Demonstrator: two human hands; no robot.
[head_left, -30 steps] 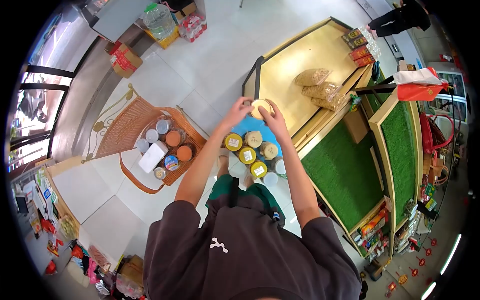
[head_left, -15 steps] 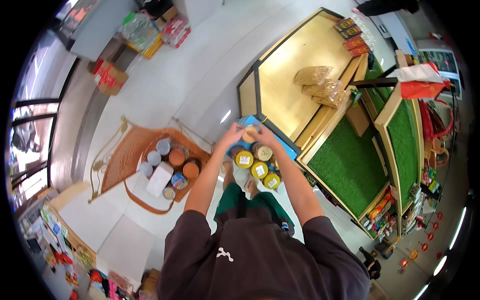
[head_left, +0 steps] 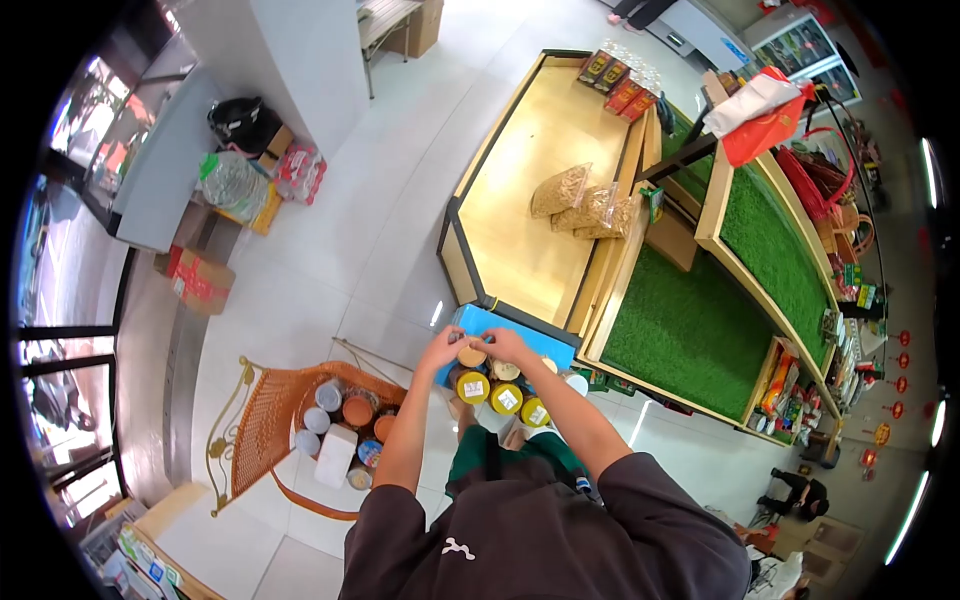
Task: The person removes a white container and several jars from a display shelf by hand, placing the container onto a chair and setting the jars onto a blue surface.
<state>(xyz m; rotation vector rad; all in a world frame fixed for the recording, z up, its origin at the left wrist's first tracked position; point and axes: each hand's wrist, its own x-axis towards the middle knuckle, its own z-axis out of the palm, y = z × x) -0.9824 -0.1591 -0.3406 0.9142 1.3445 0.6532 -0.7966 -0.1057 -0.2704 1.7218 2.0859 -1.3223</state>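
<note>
My left hand (head_left: 446,347) and my right hand (head_left: 506,346) are on either side of a jar with a tan lid (head_left: 471,357). The fingers of both are bent in against its top edge; the jar's body is largely hidden. Beneath and behind it is a blue surface (head_left: 500,322). Close to my wrists stand several jars, among them yellow-lidded ones with white labels (head_left: 473,387) and a pale-lidded jar (head_left: 505,370) next to my right hand.
On my left, a wicker chair (head_left: 255,425) carries several jars (head_left: 357,410) and a white box (head_left: 336,457). Ahead is a wooden display stand (head_left: 510,190) with bags of tan food (head_left: 585,205) and green turf (head_left: 680,330). A cardboard box (head_left: 203,283) sits by the window.
My view has tilted and shifted, so the stand and chair sit differently in it. Both hands stay at the tan-lidded jar, which appears lower in view, beside the other jars.
</note>
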